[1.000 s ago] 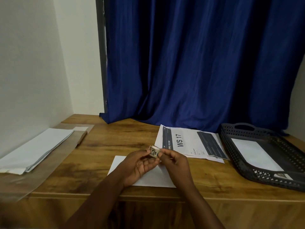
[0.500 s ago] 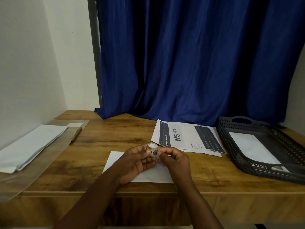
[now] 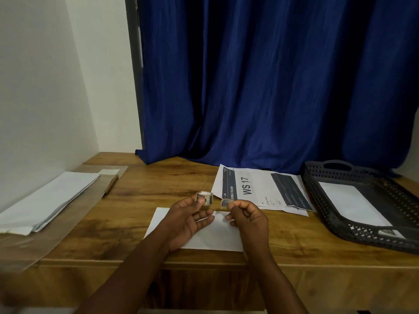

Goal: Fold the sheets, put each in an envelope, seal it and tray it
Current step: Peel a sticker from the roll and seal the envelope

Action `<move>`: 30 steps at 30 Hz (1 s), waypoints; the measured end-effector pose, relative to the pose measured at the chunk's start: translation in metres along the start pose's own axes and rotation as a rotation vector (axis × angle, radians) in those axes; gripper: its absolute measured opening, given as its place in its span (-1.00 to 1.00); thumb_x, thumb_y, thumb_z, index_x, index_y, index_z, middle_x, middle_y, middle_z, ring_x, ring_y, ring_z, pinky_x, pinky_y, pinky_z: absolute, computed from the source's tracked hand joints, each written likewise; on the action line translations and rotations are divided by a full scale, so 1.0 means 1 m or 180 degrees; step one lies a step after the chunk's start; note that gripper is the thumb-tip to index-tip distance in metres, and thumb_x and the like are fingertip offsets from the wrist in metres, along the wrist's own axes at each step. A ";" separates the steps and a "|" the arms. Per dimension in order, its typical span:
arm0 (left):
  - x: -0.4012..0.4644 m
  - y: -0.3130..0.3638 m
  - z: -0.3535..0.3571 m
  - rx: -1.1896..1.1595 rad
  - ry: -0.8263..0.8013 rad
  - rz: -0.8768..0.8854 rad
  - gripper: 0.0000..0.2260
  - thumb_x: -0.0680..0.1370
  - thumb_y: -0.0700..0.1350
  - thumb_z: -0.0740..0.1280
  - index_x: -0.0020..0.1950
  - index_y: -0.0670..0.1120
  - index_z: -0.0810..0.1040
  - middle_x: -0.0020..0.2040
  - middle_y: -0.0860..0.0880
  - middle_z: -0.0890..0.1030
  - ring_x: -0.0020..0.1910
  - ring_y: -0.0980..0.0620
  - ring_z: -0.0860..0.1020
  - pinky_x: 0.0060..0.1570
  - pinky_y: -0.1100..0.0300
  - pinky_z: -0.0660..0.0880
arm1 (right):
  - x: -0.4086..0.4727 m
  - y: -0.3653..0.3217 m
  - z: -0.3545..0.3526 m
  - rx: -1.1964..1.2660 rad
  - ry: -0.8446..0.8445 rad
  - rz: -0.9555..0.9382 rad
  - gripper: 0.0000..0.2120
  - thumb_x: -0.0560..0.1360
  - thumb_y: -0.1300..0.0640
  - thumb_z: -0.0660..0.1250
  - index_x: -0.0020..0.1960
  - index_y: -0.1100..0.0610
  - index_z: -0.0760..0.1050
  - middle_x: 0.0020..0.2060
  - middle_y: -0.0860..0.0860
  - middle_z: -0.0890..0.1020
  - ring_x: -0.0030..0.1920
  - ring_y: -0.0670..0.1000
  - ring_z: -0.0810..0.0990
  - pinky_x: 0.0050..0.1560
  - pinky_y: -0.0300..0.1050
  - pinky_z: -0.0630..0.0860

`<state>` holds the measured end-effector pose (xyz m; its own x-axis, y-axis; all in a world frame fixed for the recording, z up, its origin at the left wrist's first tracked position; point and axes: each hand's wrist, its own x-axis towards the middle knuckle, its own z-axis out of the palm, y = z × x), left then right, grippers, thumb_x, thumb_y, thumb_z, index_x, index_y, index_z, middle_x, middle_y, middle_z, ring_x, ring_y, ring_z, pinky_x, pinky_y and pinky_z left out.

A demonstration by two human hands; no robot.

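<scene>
A white envelope (image 3: 210, 236) lies flat on the wooden table near its front edge, partly under my hands. My left hand (image 3: 188, 220) pinches a small roll of stickers (image 3: 204, 197) between thumb and fingertips just above the envelope's far edge. My right hand (image 3: 248, 217) pinches a single sticker (image 3: 226, 203) torn off the roll, a short gap to the right of it. A dark perforated tray (image 3: 335, 219) stands at the right with one white envelope (image 3: 349, 203) inside.
A printed sheet (image 3: 258, 189) marked "WS 17" lies behind my hands. At the left, a stack of white envelopes (image 3: 47, 200) rests on a clear plastic sleeve (image 3: 74, 214). A blue curtain (image 3: 272, 87) hangs behind the table, a white wall to the left.
My hands have drawn apart: the right hand has pulled one sticker off the roll, which stays in the left hand. The camera has tipped slightly.
</scene>
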<state>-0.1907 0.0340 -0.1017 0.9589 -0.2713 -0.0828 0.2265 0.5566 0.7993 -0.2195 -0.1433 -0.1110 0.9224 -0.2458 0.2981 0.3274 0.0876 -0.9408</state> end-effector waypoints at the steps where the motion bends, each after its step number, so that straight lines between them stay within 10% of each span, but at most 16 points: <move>1: 0.000 0.000 -0.001 -0.0011 0.0080 0.0060 -0.62 0.47 -0.19 0.41 0.27 -0.26 0.54 0.09 -0.27 0.63 0.03 -0.16 0.64 0.19 -0.12 0.59 | 0.000 0.000 0.000 -0.0010 0.0000 0.0004 -0.96 0.55 0.25 0.41 -0.05 0.18 0.65 -0.26 0.08 0.73 -0.29 -0.02 0.67 -0.26 -0.25 0.59; 6: -0.006 0.024 -0.016 0.0426 0.0676 0.0647 -0.66 0.44 -0.15 0.49 0.18 -0.20 0.61 0.06 -0.23 0.67 0.01 -0.12 0.66 0.16 -0.12 0.59 | -0.001 -0.001 0.000 -0.0120 -0.0108 0.0035 -0.96 0.55 0.24 0.42 -0.06 0.16 0.65 -0.22 -0.03 0.74 -0.27 -0.08 0.67 -0.26 -0.29 0.59; 15: -0.042 0.099 -0.102 0.3924 0.2487 0.1378 -0.71 0.47 0.21 0.47 0.00 0.04 0.58 -0.16 0.07 0.67 -0.13 0.08 0.63 -0.15 0.13 0.53 | 0.001 0.004 0.003 -0.0351 -0.0087 0.0202 -0.96 0.54 0.17 0.43 -0.04 0.12 0.65 -0.06 0.05 0.73 -0.20 -0.05 0.68 -0.28 -0.31 0.58; 20: -0.045 0.090 -0.117 0.4514 0.2374 0.1463 -0.78 0.51 0.14 0.47 -0.07 0.02 0.57 -0.20 0.07 0.65 -0.15 0.08 0.62 -0.25 0.25 0.42 | -0.003 -0.002 0.006 -0.0201 -0.0105 0.0108 -0.96 0.55 0.23 0.42 -0.04 0.19 0.64 -0.07 0.07 0.74 -0.25 -0.09 0.67 -0.29 -0.32 0.57; 27: -0.041 0.080 -0.107 0.5184 0.2620 0.1826 -0.35 0.47 0.11 0.46 0.50 -0.08 0.37 0.41 -0.20 0.43 0.37 -0.21 0.39 0.29 -0.18 0.40 | 0.003 -0.024 -0.004 0.1762 0.0078 0.1051 -0.74 0.54 0.12 0.40 0.17 0.24 0.59 -0.12 0.20 0.70 -0.19 0.08 0.65 0.07 0.12 0.59; 30: -0.041 0.050 -0.068 0.4947 0.1736 0.2378 -0.45 0.46 0.19 0.32 0.39 -0.03 0.49 0.34 -0.12 0.51 0.31 -0.14 0.45 0.28 -0.11 0.41 | 0.016 -0.045 -0.019 0.2009 -0.0062 0.1151 -0.80 0.59 0.11 0.34 0.12 0.21 0.57 -0.11 0.17 0.71 -0.15 0.09 0.67 -0.02 -0.02 0.63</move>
<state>-0.2074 0.1266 -0.0994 0.7877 0.1039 0.6072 -0.2746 -0.8232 0.4970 -0.2236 -0.1692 -0.0673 0.9968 -0.0794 -0.0057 0.0518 0.7018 -0.7104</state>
